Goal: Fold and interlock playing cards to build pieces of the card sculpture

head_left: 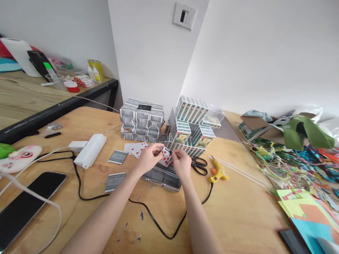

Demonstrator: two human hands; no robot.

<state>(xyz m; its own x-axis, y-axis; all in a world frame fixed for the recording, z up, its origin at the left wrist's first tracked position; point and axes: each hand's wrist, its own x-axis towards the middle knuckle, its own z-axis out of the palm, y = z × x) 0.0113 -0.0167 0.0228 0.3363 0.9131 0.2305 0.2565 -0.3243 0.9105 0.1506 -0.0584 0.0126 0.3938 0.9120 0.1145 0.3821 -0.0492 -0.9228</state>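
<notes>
The left hand [150, 159] and right hand [182, 163] are pinching a playing card [165, 158] between them. Stacked card boxes [182, 131] are standing beyond, near the far edge of the desk [233, 211].

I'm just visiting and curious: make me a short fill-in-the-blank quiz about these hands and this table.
1. The card between the left hand and the right hand bears diamonds coloured ____.
2. The glue gun is coloured ____.
3. The scissors have handles coloured ____.
4. In the picture, the power strip lies to the ____ of the hands.

Missing words: red; yellow; black; left.
</notes>
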